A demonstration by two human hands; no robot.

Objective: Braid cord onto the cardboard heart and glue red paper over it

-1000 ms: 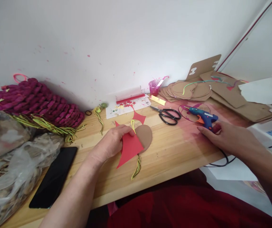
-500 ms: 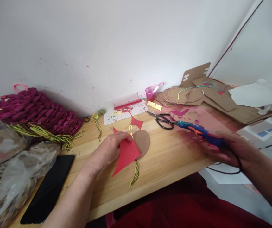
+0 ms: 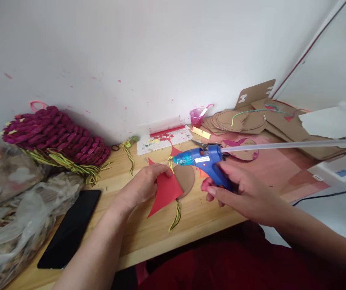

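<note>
My left hand (image 3: 144, 185) is closed on a piece of red paper (image 3: 166, 192), which covers the left part of a brown cardboard heart (image 3: 185, 179). Yellow-green yarn loops out at the heart's top, and a yarn tassel (image 3: 175, 215) hangs from its lower tip onto the table. In my right hand (image 3: 245, 193) is a blue glue gun (image 3: 209, 159) with a long translucent glue stick (image 3: 281, 146) running out of its back. Its nozzle points left and sits over the yarn loop; whether it touches cannot be told. Scissors (image 3: 201, 143) lie behind the gun, mostly hidden.
A magenta pinecone-like bundle (image 3: 61, 139) and plastic bags (image 3: 36, 225) occupy the left, beside a black phone (image 3: 70, 229). Paper stars on a white sheet (image 3: 144, 148), a pink cup (image 3: 195, 117) and stacked cardboard hearts (image 3: 233, 121) line the wall. A white power strip (image 3: 338, 167) is at right.
My right hand has brought the glue gun up and left from the table's right side, turning its nozzle toward the heart. My left hand keeps its hold on the red paper.
</note>
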